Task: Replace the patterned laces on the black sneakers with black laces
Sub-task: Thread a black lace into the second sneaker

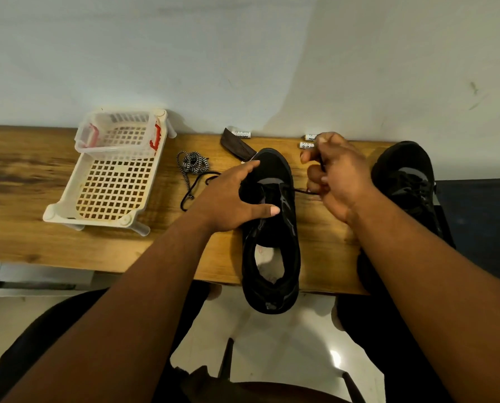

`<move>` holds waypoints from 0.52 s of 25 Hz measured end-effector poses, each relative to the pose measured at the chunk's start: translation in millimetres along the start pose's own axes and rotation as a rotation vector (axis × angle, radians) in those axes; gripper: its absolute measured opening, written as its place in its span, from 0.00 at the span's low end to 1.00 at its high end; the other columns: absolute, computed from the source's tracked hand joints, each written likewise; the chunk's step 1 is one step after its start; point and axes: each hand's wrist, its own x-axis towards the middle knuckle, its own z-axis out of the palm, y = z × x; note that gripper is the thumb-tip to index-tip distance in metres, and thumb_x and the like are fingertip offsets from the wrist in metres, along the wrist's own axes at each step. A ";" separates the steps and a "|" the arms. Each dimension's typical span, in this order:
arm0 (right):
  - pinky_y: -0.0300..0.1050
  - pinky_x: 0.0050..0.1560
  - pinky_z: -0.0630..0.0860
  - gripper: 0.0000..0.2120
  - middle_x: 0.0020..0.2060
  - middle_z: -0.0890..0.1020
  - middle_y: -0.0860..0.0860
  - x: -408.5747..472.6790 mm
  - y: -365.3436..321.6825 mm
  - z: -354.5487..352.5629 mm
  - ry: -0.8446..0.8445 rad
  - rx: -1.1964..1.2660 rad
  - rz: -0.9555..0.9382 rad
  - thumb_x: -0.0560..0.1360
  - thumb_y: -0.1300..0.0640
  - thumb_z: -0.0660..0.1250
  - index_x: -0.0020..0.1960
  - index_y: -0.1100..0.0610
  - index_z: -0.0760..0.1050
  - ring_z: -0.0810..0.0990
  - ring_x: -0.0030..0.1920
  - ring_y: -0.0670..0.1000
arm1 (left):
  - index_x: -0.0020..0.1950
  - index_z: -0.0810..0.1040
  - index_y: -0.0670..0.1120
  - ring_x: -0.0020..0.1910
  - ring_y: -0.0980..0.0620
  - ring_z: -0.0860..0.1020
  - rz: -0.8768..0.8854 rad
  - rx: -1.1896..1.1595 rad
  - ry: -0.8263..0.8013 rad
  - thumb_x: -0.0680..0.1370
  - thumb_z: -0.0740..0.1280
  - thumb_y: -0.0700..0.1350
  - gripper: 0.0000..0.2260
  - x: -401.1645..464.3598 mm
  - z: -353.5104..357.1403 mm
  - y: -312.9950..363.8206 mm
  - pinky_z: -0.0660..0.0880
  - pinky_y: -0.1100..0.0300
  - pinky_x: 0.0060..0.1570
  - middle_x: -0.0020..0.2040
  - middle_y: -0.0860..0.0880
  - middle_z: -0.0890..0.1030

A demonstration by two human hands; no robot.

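A black sneaker (275,242) lies toe-away on the wooden table (25,184), its heel over the front edge. My left hand (231,196) rests on its left side, fingers spread over the toe and thumb across the tongue. My right hand (334,175) is to the sneaker's right, pinching a black lace (302,191) that runs taut from the eyelets. The lace's other end (198,184) trails loose on the table to the left. A patterned black-and-white lace (192,165) lies bundled behind it. A second black sneaker (408,181) stands at the right, laced in black.
A white plastic basket (112,175) with red clips stands at the left. A dark flat piece (237,146) and small white tubes (307,142) lie along the wall. A dark surface (481,228) adjoins the table on the right. My knees are below the table edge.
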 end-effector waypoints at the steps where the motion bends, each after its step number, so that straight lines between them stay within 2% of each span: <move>1: 0.42 0.35 0.66 0.09 0.40 0.82 0.50 1.9 -3.1 -2.8 -0.060 -0.492 -0.067 0.84 0.50 0.62 0.47 0.53 0.75 0.73 0.30 0.43 | 0.83 0.59 0.57 0.79 0.51 0.63 0.005 0.013 0.009 0.69 0.78 0.64 0.47 -0.8 3.4 -1.8 0.63 0.55 0.72 0.81 0.52 0.64; 2: 0.43 0.37 0.68 0.10 0.41 0.81 0.48 2.7 -2.9 -3.9 -0.130 -1.005 -0.096 0.82 0.47 0.65 0.47 0.51 0.76 0.76 0.35 0.43 | 0.83 0.59 0.56 0.79 0.51 0.63 0.015 0.029 0.028 0.69 0.77 0.66 0.48 -0.9 6.6 -2.5 0.62 0.57 0.70 0.81 0.52 0.63; 3: 0.43 0.40 0.70 0.09 0.42 0.81 0.47 3.7 1.1 -5.9 -0.224 -1.357 -0.058 0.81 0.45 0.67 0.46 0.50 0.77 0.78 0.41 0.46 | 0.83 0.58 0.56 0.79 0.51 0.63 0.025 0.031 0.044 0.68 0.76 0.67 0.48 -0.8 8.9 -3.0 0.62 0.58 0.69 0.82 0.52 0.63; 4: 0.44 0.41 0.71 0.09 0.42 0.81 0.48 5.1 5.1 -7.3 -0.320 -1.471 -0.002 0.81 0.46 0.67 0.45 0.50 0.78 0.79 0.44 0.49 | 0.83 0.58 0.56 0.79 0.51 0.63 0.035 0.020 0.058 0.68 0.76 0.67 0.49 -1.1 10.5 -2.9 0.62 0.58 0.69 0.82 0.52 0.63; 5: 0.44 0.42 0.71 0.10 0.41 0.82 0.49 5.3 6.2 -8.7 -0.361 -1.366 -0.009 0.81 0.48 0.67 0.44 0.51 0.79 0.79 0.44 0.50 | 0.83 0.57 0.56 0.79 0.51 0.63 0.039 0.003 0.072 0.68 0.77 0.67 0.50 -1.4 11.8 -3.1 0.63 0.58 0.71 0.82 0.52 0.63; 6: 0.44 0.43 0.71 0.10 0.41 0.82 0.51 1.6 3.2 -8.3 -0.333 -1.104 -0.050 0.82 0.51 0.67 0.43 0.52 0.80 0.79 0.43 0.51 | 0.84 0.55 0.56 0.79 0.52 0.63 0.040 -0.015 0.084 0.68 0.77 0.67 0.51 -1.3 13.4 -4.2 0.63 0.56 0.72 0.82 0.52 0.63; 8: 0.42 0.37 0.70 0.13 0.43 0.83 0.54 -2.7 -5.5 -9.4 -0.193 -0.277 -0.132 0.80 0.56 0.63 0.39 0.56 0.77 0.76 0.39 0.51 | 0.83 0.50 0.60 0.80 0.51 0.61 0.011 -0.048 0.095 0.66 0.78 0.68 0.54 -2.2 15.5 -6.5 0.63 0.52 0.74 0.82 0.52 0.61; 9: 0.41 0.34 0.67 0.14 0.43 0.83 0.55 -3.6 -11.8 -8.3 -0.183 0.077 -0.102 0.79 0.57 0.59 0.36 0.56 0.73 0.74 0.37 0.51 | 0.83 0.47 0.61 0.80 0.50 0.60 -0.014 -0.073 0.088 0.66 0.78 0.68 0.55 -2.4 16.3 -7.7 0.63 0.50 0.74 0.83 0.52 0.60; 10: 0.40 0.31 0.65 0.16 0.40 0.82 0.54 -4.3 -12.7 -7.7 -0.165 0.228 -0.068 0.80 0.56 0.58 0.34 0.55 0.71 0.72 0.34 0.51 | 0.83 0.45 0.62 0.80 0.50 0.60 -0.041 -0.105 0.070 0.66 0.78 0.68 0.56 -2.2 17.2 -8.6 0.63 0.50 0.74 0.83 0.52 0.60; 11: 0.40 0.30 0.65 0.17 0.37 0.80 0.52 -4.7 -10.9 -7.2 -0.114 0.134 -0.063 0.82 0.52 0.60 0.34 0.53 0.71 0.71 0.33 0.51 | 0.83 0.44 0.62 0.80 0.49 0.61 -0.062 -0.128 0.050 0.66 0.77 0.69 0.56 -2.4 18.0 -8.7 0.64 0.50 0.74 0.82 0.52 0.61; 12: 0.40 0.31 0.66 0.16 0.36 0.79 0.49 -3.2 -9.5 -7.0 -0.095 -0.216 -0.079 0.82 0.47 0.64 0.37 0.52 0.73 0.71 0.33 0.50 | 0.83 0.44 0.62 0.80 0.48 0.63 -0.074 -0.136 0.041 0.66 0.77 0.69 0.56 -2.6 18.8 -9.0 0.65 0.49 0.73 0.82 0.51 0.62; 13: 0.41 0.34 0.68 0.14 0.39 0.78 0.46 -2.1 -4.1 -7.2 -0.119 -0.728 -0.081 0.80 0.44 0.67 0.41 0.50 0.75 0.74 0.36 0.49 | 0.83 0.44 0.62 0.80 0.47 0.63 -0.082 -0.133 0.040 0.65 0.76 0.71 0.57 -3.1 18.9 -8.8 0.65 0.49 0.73 0.82 0.51 0.63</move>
